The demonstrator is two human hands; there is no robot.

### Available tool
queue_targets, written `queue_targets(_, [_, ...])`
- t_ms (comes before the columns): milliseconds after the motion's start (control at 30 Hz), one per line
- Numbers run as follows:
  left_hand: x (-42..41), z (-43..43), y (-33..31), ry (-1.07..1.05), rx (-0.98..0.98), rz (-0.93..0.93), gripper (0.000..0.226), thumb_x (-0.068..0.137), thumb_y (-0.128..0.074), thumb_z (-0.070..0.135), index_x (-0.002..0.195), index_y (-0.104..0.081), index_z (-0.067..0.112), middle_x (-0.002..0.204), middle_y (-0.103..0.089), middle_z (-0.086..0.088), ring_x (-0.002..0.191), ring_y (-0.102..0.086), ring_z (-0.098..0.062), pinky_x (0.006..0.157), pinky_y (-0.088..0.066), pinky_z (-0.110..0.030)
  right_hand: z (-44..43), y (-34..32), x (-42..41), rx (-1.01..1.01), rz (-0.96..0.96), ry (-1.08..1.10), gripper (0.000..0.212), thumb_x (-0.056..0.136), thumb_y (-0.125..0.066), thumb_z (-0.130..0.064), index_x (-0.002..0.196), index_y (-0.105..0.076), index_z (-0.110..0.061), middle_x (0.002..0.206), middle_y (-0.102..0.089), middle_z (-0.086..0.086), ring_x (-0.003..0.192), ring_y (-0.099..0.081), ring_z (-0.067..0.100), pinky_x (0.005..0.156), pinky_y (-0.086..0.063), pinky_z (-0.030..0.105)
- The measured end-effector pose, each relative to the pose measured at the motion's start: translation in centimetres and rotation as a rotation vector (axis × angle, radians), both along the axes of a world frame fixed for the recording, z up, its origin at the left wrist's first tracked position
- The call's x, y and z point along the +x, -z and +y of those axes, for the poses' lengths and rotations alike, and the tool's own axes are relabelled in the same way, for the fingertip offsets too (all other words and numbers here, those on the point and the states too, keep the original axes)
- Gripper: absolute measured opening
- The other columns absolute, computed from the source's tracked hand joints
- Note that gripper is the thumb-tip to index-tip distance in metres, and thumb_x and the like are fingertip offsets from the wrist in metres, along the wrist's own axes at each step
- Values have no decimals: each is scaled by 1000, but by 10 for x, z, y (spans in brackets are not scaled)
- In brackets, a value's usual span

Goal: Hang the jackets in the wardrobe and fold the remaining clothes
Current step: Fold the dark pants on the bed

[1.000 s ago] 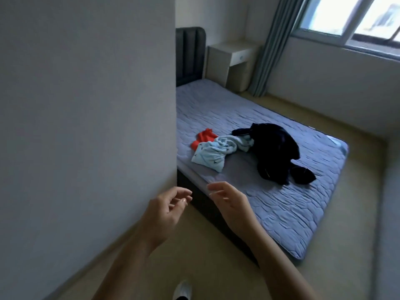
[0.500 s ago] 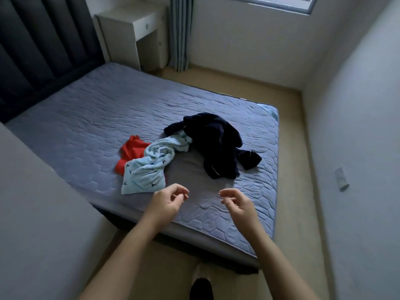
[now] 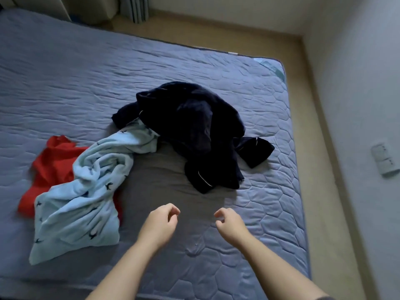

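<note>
Two empty hands hovering over loose clothes on a bed.

The left hand and the right hand are hanging side by side above the near part of the bed, apart from each other, fingers loosely curled and gripping nothing. A dark navy jacket is lying crumpled near the bed's middle, beyond both hands. It is covering one end of a light blue garment with small dark prints, which is trailing toward the near left corner. A red garment is lying partly under that, toward the left edge. A smooth grey cloth is lying flat between the hands and the jacket.
</note>
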State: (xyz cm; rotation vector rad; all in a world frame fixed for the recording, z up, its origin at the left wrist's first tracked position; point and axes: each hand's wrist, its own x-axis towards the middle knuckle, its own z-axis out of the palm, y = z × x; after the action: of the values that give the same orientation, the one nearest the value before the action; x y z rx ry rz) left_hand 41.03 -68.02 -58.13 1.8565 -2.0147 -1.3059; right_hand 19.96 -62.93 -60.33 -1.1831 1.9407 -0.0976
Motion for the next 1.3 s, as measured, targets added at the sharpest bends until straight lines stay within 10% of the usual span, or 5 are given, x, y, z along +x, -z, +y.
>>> queue_targets(367, [-21, -78, 216, 544, 59, -511, 74, 88, -54, 36, 149, -12, 41, 160, 4, 0, 146, -8, -25, 111, -32, -40, -105, 174, -1, -26, 213, -82, 85, 83, -55, -6, 150, -13, -37, 159, -8, 3, 130, -38, 34, 93, -45, 40])
queue_targets(567, [-17, -93, 215, 557, 97, -477, 63, 87, -52, 36, 145, -29, 42, 159, -16, 3, 142, -25, -20, 110, -34, -35, -120, 184, -5, -107, 347, -152, 55, 89, -45, -7, 138, -42, -31, 132, -50, 4, 109, -58, 32, 77, -44, 34])
queue_targets(833, [-80, -216, 74, 159, -926, -185, 69, 66, -77, 22, 129, -49, 17, 142, -37, -13, 129, -37, -36, 95, -39, -51, -177, 83, -37, -667, 454, 31, 64, 73, -63, -8, 133, -48, -23, 144, -36, 5, 124, -41, 28, 84, -45, 41])
queue_targets(1100, [-93, -276, 71, 188, -583, -326, 33, 82, -50, 2, 106, -59, 23, 103, -64, -12, 96, -61, -36, 72, -47, -35, -233, 65, -65, -454, 302, 111, 98, 77, -63, -8, 148, -7, -45, 159, 12, -5, 144, -15, 29, 104, -39, 49])
queue_targets(1300, [-8, -241, 114, 799, -90, -1104, 42, 98, -38, 20, 139, -46, 16, 143, -47, -8, 131, -47, -24, 102, -41, -32, -187, 105, -88, -335, 219, 479, 91, 79, -67, -14, 150, -13, -29, 159, -3, 11, 140, -24, 36, 110, -31, 42])
